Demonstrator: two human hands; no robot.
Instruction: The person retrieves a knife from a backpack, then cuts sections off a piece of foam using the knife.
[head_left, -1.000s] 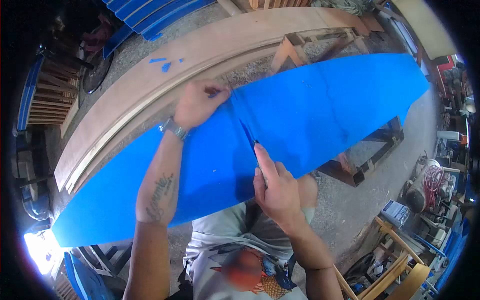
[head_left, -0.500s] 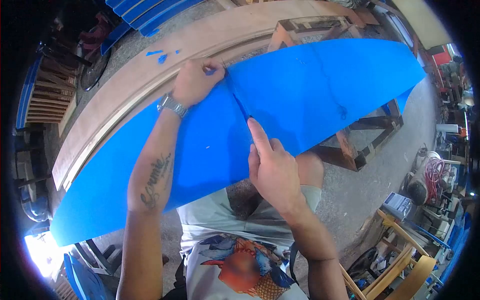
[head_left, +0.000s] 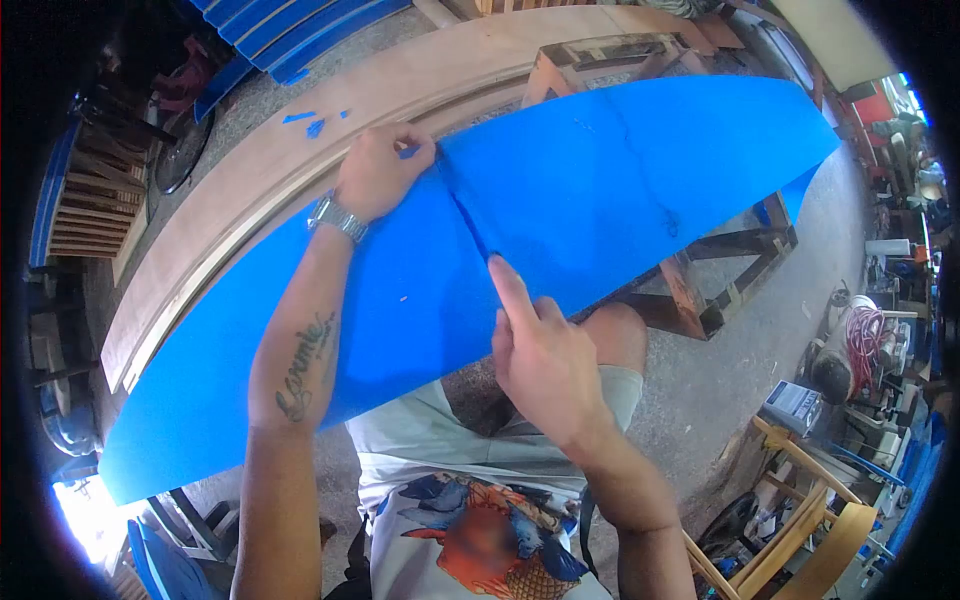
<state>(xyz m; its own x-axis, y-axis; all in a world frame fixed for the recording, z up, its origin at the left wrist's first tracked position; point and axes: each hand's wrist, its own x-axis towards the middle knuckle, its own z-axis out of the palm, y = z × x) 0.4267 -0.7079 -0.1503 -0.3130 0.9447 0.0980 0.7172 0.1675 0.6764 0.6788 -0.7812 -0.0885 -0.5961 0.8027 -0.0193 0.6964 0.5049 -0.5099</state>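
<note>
Grey floor (head_left: 680, 430) spreads under us in a crowded workshop, with a coiled red cable (head_left: 865, 350) among the gear on the right and slatted wooden pieces (head_left: 100, 205) on the left. Through the head view, we see the long blue panel (head_left: 570, 210) lying in front of us, between our lap and the curved wooden board (head_left: 240, 165) on the far side. Its right part lies over an open wooden stand (head_left: 690, 290), which seems to keep it raised at a height our hands can reach. Small blue scraps (head_left: 315, 128) rest on the board, beyond our left hand (head_left: 382, 172). That hand is at the panel's far edge, thumb and forefinger brought together at the upper end of a dark slit-like line (head_left: 465, 215); we cannot tell whether anything thin is caught between them. Its place there probably steadies that end of the line, and the metal watch (head_left: 338, 217) sits back on the wrist. Our right hand (head_left: 545, 365) comes in from the near side, its forefinger stretched out with the tip at the lower end of the line, likely for close guidance or pressure. Its other fingers curl underneath, and we cannot tell whether they close around a tool.
</note>
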